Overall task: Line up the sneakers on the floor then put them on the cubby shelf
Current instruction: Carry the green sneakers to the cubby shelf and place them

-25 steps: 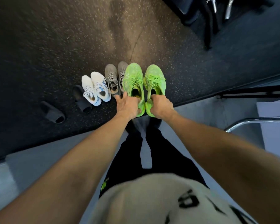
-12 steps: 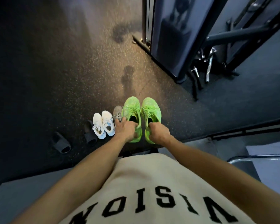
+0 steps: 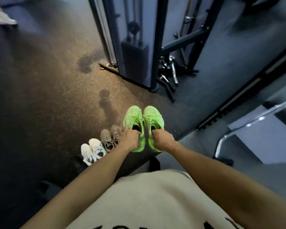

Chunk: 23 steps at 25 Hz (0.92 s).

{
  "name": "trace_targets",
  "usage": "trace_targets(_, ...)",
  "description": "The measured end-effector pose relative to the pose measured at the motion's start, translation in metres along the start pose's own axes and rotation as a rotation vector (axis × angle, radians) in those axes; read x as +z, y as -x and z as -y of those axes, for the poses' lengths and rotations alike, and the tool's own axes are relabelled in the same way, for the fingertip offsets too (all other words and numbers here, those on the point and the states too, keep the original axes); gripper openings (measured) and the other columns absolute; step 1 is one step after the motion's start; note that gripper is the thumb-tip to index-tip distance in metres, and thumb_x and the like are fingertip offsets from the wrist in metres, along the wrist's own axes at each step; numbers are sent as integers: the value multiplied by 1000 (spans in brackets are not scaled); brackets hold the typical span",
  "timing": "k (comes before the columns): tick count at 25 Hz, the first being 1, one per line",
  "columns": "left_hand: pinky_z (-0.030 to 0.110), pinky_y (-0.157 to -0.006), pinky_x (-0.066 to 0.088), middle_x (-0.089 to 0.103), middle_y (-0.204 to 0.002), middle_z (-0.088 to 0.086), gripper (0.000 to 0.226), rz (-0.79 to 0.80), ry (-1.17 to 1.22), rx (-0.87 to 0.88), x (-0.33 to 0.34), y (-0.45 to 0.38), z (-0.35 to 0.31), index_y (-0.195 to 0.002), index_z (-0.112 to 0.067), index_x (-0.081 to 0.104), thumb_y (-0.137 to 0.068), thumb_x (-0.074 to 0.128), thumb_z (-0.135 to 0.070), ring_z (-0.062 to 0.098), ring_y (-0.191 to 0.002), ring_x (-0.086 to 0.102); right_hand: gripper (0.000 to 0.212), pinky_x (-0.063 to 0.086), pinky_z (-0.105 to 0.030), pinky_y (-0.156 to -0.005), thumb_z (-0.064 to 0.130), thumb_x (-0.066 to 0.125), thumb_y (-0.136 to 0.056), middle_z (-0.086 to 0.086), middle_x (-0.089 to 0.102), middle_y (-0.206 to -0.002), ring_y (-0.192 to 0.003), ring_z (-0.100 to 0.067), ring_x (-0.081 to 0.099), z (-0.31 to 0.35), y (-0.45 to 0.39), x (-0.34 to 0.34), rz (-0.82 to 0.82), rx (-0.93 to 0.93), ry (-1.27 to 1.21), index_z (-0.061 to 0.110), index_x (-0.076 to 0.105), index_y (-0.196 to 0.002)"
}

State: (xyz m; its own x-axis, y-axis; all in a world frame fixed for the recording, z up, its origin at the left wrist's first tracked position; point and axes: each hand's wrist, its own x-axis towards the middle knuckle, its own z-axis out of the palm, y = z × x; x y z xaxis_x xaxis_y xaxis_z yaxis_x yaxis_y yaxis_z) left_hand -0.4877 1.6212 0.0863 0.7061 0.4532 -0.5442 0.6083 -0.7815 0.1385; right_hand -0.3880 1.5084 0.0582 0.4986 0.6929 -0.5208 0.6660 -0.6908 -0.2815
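- Fingers [image 3: 135, 134] of the left hand [image 3: 130, 140] grip the left green sneaker [image 3: 133, 119] at its collar.
- Right hand [image 3: 163, 140] likewise clutches the right green sneaker [image 3: 153, 118]; both sit at frame centre.
- Grey pair [image 3: 110, 138] and white pair [image 3: 92, 150] stand on the floor [image 3: 56, 96], lower left.

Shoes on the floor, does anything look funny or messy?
Nothing much. The white pair and grey pair sit side by side on the floor. The left hand and right hand each grip a green sneaker by the heel. A dark stain marks the floor farther off.
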Motion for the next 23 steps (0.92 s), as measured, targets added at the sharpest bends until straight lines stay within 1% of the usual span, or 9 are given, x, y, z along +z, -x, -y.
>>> trace_targets(4, 42, -103, 24, 57, -121, 7, 26, 24, -136, 224, 25, 22, -24, -116, -28, 65, -92, 55, -28, 30, -129, 33, 10, 41, -32, -67, 7, 50, -84, -5, 51, -89, -94, -32, 62, -14, 67, 29, -59, 204, -114, 15, 44, -85)
trace_targets(6, 44, -101, 24, 60, -115, 5, 24, 31, -186, 312, 38, 32, -39, -111, -27, 66, -92, 51, -25, 28, -129, 33, 9, 41, -32, -68, 8, 50, -85, -8, 53, -93, -96, -32, 61, -21, 99, 43, -85, 293, -167, 15, 44, -86)
trace_targets(9, 45, -95, 24, 61, -116, 3, 31, 74, -315, 469, 62, 53, -72, -114, -31, 63, -89, 52, -16, 27, -128, 33, 8, 43, -35, -72, 9, 50, -85, -12, 60, -107, -100, -36, 61, -36, 152, 71, -127, 429, -251, 15, 47, -88)
trace_targets(11, 46, -95, 24, 61, -118, 3, 38, 90, -407, 577, 80, 67, -97, -119, -34, 61, -88, 53, -14, 27, -127, 33, 9, 42, -35, -71, 9, 50, -85, -13, 60, -109, -101, -37, 61, -48, 186, 90, -152, 521, -309, 15, 43, -87)
trace_targets(14, 49, -98, 24, 60, -119, 3, 36, 93, -492, 720, 106, 86, -134, -117, -32, 61, -88, 53, -14, 29, -129, 33, 11, 43, -36, -71, 8, 51, -84, -13, 60, -108, -99, -37, 61, -63, 235, 113, -198, 653, -395, 14, 42, -86)
trace_targets(17, 46, -91, 25, 62, -112, 2, 28, 88, -559, 877, 127, 119, -182, -105, -31, 63, -88, 50, -11, 28, -121, 38, 10, 42, -35, -69, 9, 51, -85, -13, 59, -107, -99, -36, 60, -83, 290, 135, -254, 798, -462, 14, 43, -86)
trace_targets(19, 44, -93, 27, 58, -110, 4, 23, 92, -587, 956, 144, 147, -218, -99, -29, 63, -90, 51, -12, 29, -117, 37, 10, 41, -34, -67, 9, 51, -85, -11, 56, -99, -97, -36, 60, -100, 330, 153, -287, 897, -515, 14, 42, -86)
trace_targets(21, 44, -97, 27, 56, -110, 4, 21, 85, -635, 1030, 163, 177, -256, -99, -29, 63, -91, 51, -13, 29, -117, 36, 11, 39, -33, -67, 9, 52, -83, -7, 49, -92, -95, -36, 60, -118, 369, 173, -332, 980, -572, 13, 42, -86)
trace_targets(23, 45, -93, 26, 61, -108, 1, 18, 74, -717, 1109, 186, 200, -288, -94, -30, 61, -89, 52, -15, 26, -120, 38, 12, 40, -33, -66, 9, 53, -82, -7, 51, -91, -93, -36, 61, -135, 403, 190, -366, 1040, -628, 14, 43, -85)
